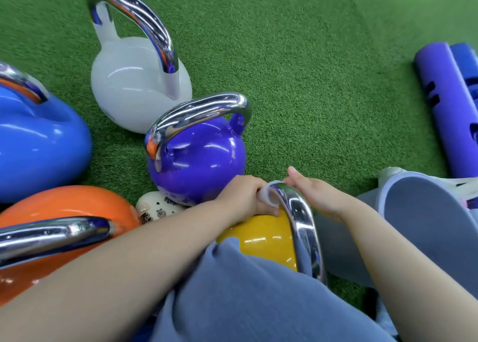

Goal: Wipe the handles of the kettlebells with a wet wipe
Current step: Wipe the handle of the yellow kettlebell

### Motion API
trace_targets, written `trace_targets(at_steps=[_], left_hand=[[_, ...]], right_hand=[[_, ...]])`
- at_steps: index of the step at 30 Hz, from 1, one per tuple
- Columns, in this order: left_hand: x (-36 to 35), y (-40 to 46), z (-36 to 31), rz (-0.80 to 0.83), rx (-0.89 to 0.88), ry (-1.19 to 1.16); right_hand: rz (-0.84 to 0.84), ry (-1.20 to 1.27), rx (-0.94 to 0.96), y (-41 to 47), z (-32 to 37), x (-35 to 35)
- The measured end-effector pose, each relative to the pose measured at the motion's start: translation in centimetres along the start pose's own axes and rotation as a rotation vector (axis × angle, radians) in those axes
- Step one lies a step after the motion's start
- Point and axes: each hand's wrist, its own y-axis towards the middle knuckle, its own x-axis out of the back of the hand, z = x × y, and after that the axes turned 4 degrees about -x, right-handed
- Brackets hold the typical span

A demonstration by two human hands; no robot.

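Wipe (269,194) on yellow kettlebell's handle (300,212) | left grip (248,197) clamps it; right grip (314,194) loose beside

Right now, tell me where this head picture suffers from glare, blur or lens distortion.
Head view: bright glare streaks run along the chrome handle of the yellow kettlebell and the purple kettlebell; wide-angle bending stretches the white kettlebell and blue kettlebell toward the edges; the green turf is soft at the top right; both hands, left hand and right hand, look slightly smeared.
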Motion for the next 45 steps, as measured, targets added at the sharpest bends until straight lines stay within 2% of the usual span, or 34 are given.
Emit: trace_targets(at_steps=[4,9,12,15,21,24,26,30,32,34,36,39,45], left_hand=[[1.5,0.6,0.7,0.161,0.033,-0.055],[1.6,-1.2,0.8,0.024,0.042,0.034],[0.8,-2.8,0.0,0.011,0.035,0.1],[1.1,-4.1,-0.3,0.002,0.078,0.034],[0.7,-4.9,-0.5,0.197,-0.029,0.109],[0.5,-4.3,-0.2,0.295,-0.017,0.168],[0.8,-3.9,0.3,0.228,0.003,0.102],[1.1,-2.8,0.5,-0.068,0.043,0.028],[1.1,-2.1,0.2,-0.149,0.052,-0.006],[0.9,-1.7,0.1,-0.145,0.046,-0.023],[0.5,-1.5,-0.1,-0.119,0.008,0.091],[-0.4,-1.4,-0.4,-0.191,-0.019,0.187],[-1.4,-1.3,-0.6,-0.248,0.03,0.151]], right_hand=[[-0.009,0.041,0.021,0.0,-0.1,-0.5],[-0.039,0.026,0.02,-0.1,-0.6,-0.9],[-0.052,0.106,0.014,-0.3,-1.0,-1.3],[-0.087,0.179,0.007,-0.8,-1.4,-1.5],[-0.157,0.326,0.038,-2.2,-2.9,-2.1],[-0.142,0.312,0.05,-2.5,-3.2,-2.8],[-0.124,0.317,0.06,-2.3,-3.2,-3.0],[-0.08,0.272,0.083,-1.4,-2.9,-2.7],[-0.089,0.219,0.131,-0.9,-2.8,-2.5],[-0.101,0.186,0.167,-0.9,-2.7,-2.4],[-0.096,0.213,0.169,-0.8,-2.8,-2.4],[-0.066,0.224,0.184,-0.5,-3.0,-2.2],[-0.091,0.173,0.232,-0.4,-2.3,-2.4]])
